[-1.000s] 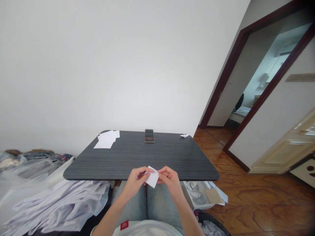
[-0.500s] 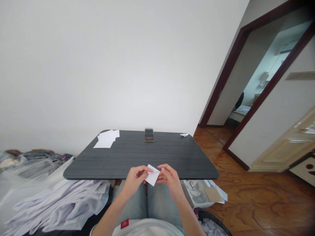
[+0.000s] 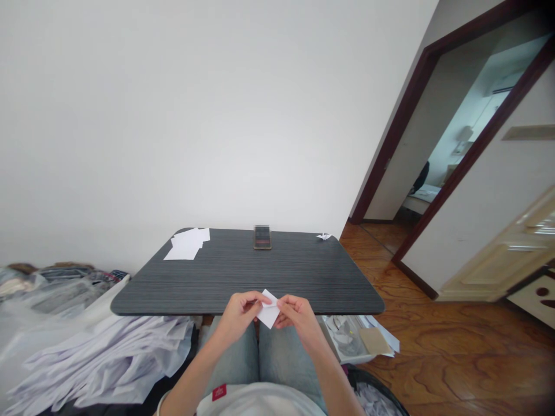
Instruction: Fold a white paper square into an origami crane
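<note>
A small folded piece of white paper [image 3: 268, 315] is held between both hands over the table's front edge, one corner pointing up and another down. My left hand [image 3: 241, 312] pinches its left side, thumb laid on the upper face. On the right corner, my right hand [image 3: 296, 312] is closed with thumb and fingertips on the paper. The fingers under the sheet are partly hidden. A fold line crosses the paper near the two thumbs.
The dark table [image 3: 243, 271] carries loose white sheets [image 3: 185, 245] at back left, a phone on a stand [image 3: 262, 237] at back centre and a small folded paper shape [image 3: 323, 237] at back right. White cloth [image 3: 113, 358] lies lower left; a white box [image 3: 347, 341] stands lower right.
My right hand has moved left onto the paper, and its thumb and index finger have closed on the right corner. The left hand keeps its pinch.
</note>
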Motion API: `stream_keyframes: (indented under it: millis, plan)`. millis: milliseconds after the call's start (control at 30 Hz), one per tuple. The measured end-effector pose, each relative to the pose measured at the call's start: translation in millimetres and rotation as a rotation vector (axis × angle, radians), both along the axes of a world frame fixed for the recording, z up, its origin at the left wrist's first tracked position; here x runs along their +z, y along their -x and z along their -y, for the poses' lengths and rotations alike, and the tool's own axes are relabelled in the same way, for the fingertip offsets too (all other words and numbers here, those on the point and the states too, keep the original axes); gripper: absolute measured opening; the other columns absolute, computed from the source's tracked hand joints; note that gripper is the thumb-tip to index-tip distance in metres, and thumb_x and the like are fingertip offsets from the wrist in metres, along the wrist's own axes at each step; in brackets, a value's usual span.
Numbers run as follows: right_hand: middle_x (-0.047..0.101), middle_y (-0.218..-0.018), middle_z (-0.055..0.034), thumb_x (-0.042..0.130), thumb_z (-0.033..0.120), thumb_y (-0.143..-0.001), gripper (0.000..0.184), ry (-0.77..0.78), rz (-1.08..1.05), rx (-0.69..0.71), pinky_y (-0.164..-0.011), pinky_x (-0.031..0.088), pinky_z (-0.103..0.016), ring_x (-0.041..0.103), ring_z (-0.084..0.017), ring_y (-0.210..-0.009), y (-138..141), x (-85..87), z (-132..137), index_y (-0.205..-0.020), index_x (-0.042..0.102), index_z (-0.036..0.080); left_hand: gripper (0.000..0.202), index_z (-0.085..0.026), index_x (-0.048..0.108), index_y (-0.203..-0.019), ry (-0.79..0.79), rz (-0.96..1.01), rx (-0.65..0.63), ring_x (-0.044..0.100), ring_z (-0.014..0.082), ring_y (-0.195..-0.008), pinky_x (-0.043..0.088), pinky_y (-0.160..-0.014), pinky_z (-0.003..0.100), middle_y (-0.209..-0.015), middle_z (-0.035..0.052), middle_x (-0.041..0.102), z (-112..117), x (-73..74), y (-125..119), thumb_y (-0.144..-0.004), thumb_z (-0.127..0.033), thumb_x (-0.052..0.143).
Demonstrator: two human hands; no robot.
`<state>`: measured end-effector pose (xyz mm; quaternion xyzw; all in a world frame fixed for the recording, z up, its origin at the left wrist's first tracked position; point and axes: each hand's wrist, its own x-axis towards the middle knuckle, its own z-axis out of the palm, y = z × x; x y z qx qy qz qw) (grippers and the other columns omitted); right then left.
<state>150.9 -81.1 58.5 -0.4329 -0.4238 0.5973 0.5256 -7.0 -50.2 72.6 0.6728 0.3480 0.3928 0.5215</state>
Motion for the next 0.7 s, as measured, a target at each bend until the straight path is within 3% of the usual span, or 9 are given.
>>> stream_keyframes:
  millis: [200, 300, 433, 700]
  plan:
    - [0.065, -0.051, -0.0023, 0.066, 0.042, -0.064, 0.031, -0.019, 0.02, -0.028, -0.044, 0.046, -0.017, 0.059, -0.01, -0.045, 1.4, -1.9, -1.7, -0.065, 0.059, 0.012, 0.019, -0.013, 0.061, -0.073, -0.002, 0.066, 0.046, 0.043, 0.0092, -0.051, 0.032, -0.047, 0.018, -0.057, -0.0012, 0.053, 1.8, 2.1, -0.6, -0.076, -0.026, 0.047]
    - [0.063, -0.048, -0.0008, 0.066, 0.043, -0.063, 0.032, -0.038, 0.04, -0.064, -0.042, 0.046, -0.018, 0.058, -0.011, -0.042, 2.5, -2.6, -3.0, -0.064, 0.059, 0.013, 0.015, -0.016, 0.051, -0.071, 0.045, 0.17, 0.131, 0.044, 0.0091, -0.052, 0.032, -0.046, 0.018, -0.066, -0.0009, 0.057, 2.4, 5.1, -1.7, -0.076, -0.03, 0.048]
    - [0.063, -0.048, -0.0003, 0.065, 0.044, -0.064, 0.031, -0.091, 0.071, -0.108, -0.043, 0.047, -0.019, 0.059, -0.011, -0.044, 3.7, -4.1, -3.3, -0.064, 0.058, 0.013, 0.027, -0.017, 0.038, -0.059, 0.02, 0.164, 0.195, 0.048, 0.0101, -0.059, 0.034, -0.048, 0.017, -0.073, 0.0016, 0.06, 2.3, 6.9, -2.2, -0.073, -0.031, 0.056]
    - [0.063, -0.05, -0.0006, 0.058, 0.041, -0.073, 0.027, -0.203, 0.207, -0.146, -0.047, 0.048, -0.021, 0.06, -0.013, -0.048, 6.7, -5.8, -0.6, -0.068, 0.057, 0.015, 0.026, -0.012, 0.056, -0.059, -0.061, -0.051, 0.233, 0.046, 0.0102, -0.051, 0.034, -0.049, 0.019, -0.054, -0.0004, 0.053, -2.6, -4.0, -2.1, -0.07, -0.036, 0.058]
